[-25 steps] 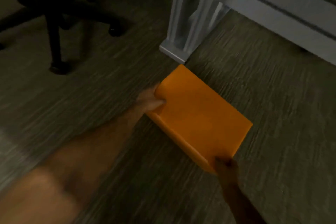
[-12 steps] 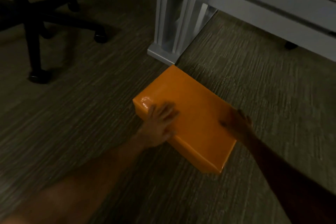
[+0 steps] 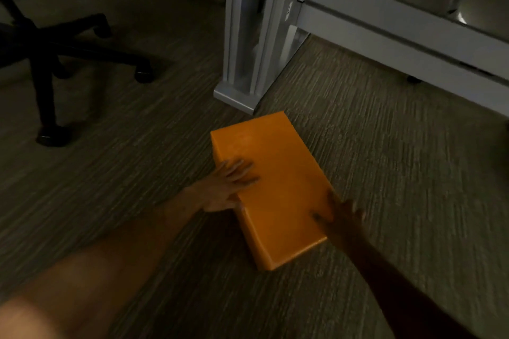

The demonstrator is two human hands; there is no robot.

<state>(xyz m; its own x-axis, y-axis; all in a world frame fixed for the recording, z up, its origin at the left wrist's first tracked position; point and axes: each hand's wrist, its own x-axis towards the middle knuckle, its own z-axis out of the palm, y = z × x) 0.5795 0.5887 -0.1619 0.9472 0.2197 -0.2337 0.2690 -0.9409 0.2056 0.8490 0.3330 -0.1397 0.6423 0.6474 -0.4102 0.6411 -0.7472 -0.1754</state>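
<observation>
An orange box (image 3: 271,173) lies flat on the dark carpet in the middle of the head view, its long side running from far left to near right. My left hand (image 3: 227,190) rests on the box's left edge with fingers spread flat over the top. My right hand (image 3: 340,213) touches the box's right edge near the close corner, fingers spread; it is dark and a little blurred.
A grey furniture post with a foot (image 3: 242,91) stands just beyond the box's far end, and a grey rail (image 3: 399,44) runs off to the right. A black office chair base with castors (image 3: 49,63) stands at the left. Carpet (image 3: 413,173) surrounds the box.
The box was held tilted off the carpet a second ago and now lies flat, turned more lengthwise. Both hands shifted from gripping its ends to lying flat on its sides.
</observation>
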